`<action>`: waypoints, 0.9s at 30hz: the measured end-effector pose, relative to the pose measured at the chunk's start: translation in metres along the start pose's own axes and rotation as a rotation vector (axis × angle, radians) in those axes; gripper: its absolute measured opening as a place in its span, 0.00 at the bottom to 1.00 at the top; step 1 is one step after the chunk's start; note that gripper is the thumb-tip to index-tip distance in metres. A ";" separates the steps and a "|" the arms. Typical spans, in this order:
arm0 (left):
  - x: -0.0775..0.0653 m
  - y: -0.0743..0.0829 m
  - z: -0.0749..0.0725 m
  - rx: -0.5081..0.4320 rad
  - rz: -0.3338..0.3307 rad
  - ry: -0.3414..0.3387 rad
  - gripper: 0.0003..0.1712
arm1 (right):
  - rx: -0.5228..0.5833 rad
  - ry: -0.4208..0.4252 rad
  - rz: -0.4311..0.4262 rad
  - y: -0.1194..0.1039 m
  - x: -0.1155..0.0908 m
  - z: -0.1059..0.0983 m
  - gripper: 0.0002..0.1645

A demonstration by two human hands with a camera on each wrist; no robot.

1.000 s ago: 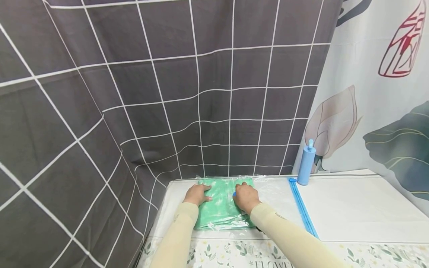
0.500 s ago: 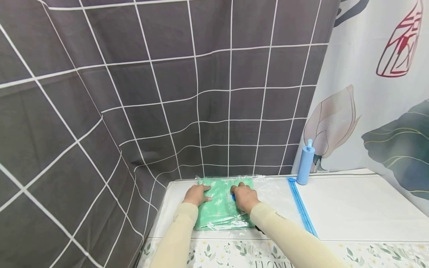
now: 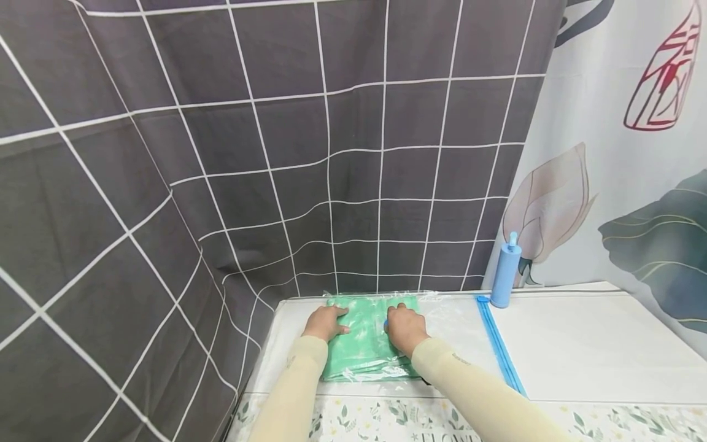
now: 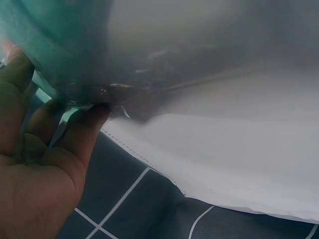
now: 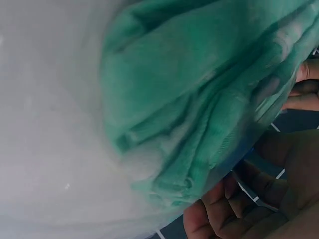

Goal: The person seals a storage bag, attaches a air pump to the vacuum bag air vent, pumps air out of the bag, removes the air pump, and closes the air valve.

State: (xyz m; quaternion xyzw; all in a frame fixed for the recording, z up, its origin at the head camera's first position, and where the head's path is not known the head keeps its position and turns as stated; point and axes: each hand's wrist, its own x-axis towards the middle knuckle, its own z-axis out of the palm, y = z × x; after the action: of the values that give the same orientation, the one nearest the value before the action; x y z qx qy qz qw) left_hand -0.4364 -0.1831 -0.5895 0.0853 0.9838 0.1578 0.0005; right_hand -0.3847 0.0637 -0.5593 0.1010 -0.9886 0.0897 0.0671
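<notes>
A clear plastic vacuum storage bag (image 3: 453, 319) lies flat on the white surface, with folded green cloth (image 3: 361, 344) in its left part. My left hand (image 3: 324, 323) rests on the left edge of the cloth-filled part, thumb spread from the fingers. In the left wrist view, the fingers (image 4: 82, 134) touch the bag's edge. My right hand (image 3: 407, 329) curls its fingers round a small blue valve cap (image 3: 386, 325) on the bag, mostly hidden by the hand. Creased green cloth (image 5: 159, 94) shows through the plastic in the right wrist view.
A blue zip strip (image 3: 499, 344) runs along the bag's right end. A light blue hand pump (image 3: 505, 273) stands upright behind it, near the back edge. A dark gridded curtain (image 3: 353, 172) hangs behind and to the left. A floral-printed strip (image 3: 386, 417) borders the front.
The right hand turns slightly at the blue valve cap, shifting a little left and then back. The left hand stays in place, and the bag has not visibly moved.
</notes>
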 end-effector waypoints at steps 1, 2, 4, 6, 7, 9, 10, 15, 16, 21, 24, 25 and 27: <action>0.000 0.000 0.000 0.000 0.000 0.001 0.41 | -0.007 0.003 -0.006 0.001 0.001 0.004 0.16; -0.001 0.000 0.000 0.001 0.000 0.003 0.41 | -0.006 -0.003 -0.006 0.001 0.003 0.005 0.17; -0.001 0.000 0.000 0.004 0.000 0.007 0.41 | -0.025 0.013 -0.021 0.005 0.006 0.014 0.16; -0.001 0.000 0.000 0.001 -0.002 0.006 0.41 | -0.018 -0.003 -0.015 0.001 0.002 0.006 0.16; -0.001 0.000 0.000 0.000 0.000 0.007 0.41 | -0.019 -0.003 -0.017 -0.002 -0.001 0.002 0.16; -0.001 0.000 0.000 -0.003 0.003 0.007 0.41 | -0.006 -0.021 -0.013 -0.009 -0.008 -0.012 0.16; -0.001 0.000 0.001 -0.006 0.006 0.008 0.41 | 0.000 -0.024 -0.015 -0.012 -0.012 -0.020 0.17; -0.005 0.002 -0.001 -0.011 0.003 -0.001 0.40 | 0.038 -0.060 0.012 -0.023 -0.025 -0.043 0.25; -0.007 0.004 -0.002 -0.009 0.002 -0.005 0.40 | 0.042 -0.068 0.023 -0.024 -0.026 -0.045 0.28; -0.023 0.021 -0.022 -0.054 -0.022 -0.022 0.38 | 0.054 -0.069 0.063 -0.024 -0.025 -0.043 0.27; -0.027 0.025 -0.028 -0.080 -0.030 -0.020 0.38 | 0.061 -0.036 0.054 -0.019 -0.019 -0.031 0.22; -0.025 0.023 -0.026 -0.078 -0.029 -0.014 0.38 | 0.064 -0.025 0.050 -0.017 -0.017 -0.027 0.20; -0.019 0.017 -0.019 -0.064 -0.018 0.000 0.39 | 0.063 -0.004 0.041 -0.014 -0.014 -0.022 0.17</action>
State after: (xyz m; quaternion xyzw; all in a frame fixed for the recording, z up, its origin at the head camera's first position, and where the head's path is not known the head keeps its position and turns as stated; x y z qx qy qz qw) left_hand -0.4154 -0.1766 -0.5665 0.0762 0.9789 0.1893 0.0045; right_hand -0.3655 0.0571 -0.5379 0.0830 -0.9872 0.1218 0.0603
